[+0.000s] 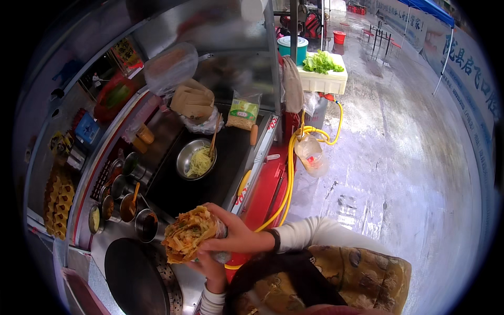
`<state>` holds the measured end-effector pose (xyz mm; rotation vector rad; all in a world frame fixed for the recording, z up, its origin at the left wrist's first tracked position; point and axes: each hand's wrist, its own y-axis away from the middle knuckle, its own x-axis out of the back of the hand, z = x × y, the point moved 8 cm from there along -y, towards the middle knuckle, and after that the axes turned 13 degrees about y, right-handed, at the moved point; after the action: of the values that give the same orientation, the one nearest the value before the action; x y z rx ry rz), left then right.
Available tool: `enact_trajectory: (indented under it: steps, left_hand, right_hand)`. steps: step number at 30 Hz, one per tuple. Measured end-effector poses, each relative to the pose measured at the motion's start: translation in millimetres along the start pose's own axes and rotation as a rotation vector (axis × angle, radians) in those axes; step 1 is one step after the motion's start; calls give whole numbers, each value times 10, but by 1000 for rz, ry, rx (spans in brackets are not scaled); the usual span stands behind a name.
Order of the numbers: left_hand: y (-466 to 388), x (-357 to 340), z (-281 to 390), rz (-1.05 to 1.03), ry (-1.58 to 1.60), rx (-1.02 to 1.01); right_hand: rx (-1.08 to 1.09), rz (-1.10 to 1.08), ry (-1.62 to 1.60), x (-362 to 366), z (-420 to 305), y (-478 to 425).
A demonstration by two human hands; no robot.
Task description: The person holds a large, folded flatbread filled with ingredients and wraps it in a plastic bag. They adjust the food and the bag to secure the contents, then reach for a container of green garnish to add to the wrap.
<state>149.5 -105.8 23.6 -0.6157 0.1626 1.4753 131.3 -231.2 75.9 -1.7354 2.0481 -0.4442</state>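
Note:
Between my two hands is a cut, filled pancake wrap [189,236], its layered filling facing left and its near end in a clear plastic bag [223,232]. My right hand [234,232], with a dark band at the wrist, is closed around the bagged end, thumb below and fingers above. From underneath, my left hand [208,265] also grips the wrap; part of it is hidden. Just below and left of the wrap is a round black crepe griddle [128,275]. Beyond my hands lies a flat dark griddle [189,197] carrying a steel bowl [183,157] of pale shreds [199,161] and wooden chopsticks [214,138].
Steel pots of sauces and toppings [128,206] stand left of my hands, one with an orange-handled utensil. Egg trays [59,201] sit behind the stall frame. A bagged packet [243,112] and brown paper bags [193,100] lie farther back. A yellow hose [291,173] hangs at the stall's right side.

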Motion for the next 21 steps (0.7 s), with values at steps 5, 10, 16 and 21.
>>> enact_trajectory:
  steps: [5, 10, 16, 21]
  left_hand:
    - [-172, -334, -133, -30, 3, 59]
    - [-290, -502, -348, -253, -164, -21]
    - [-318, -630, -512, -286, -200, 63]
    - [-327, -771, -497, -272, -131, 60]
  right_hand:
    - [16, 7, -32, 344, -51, -199]
    - [75, 61, 0, 663, -87, -292]
    - [42, 110, 24, 882, -57, -317]
    - [25, 128, 102, 947, -3, -309]
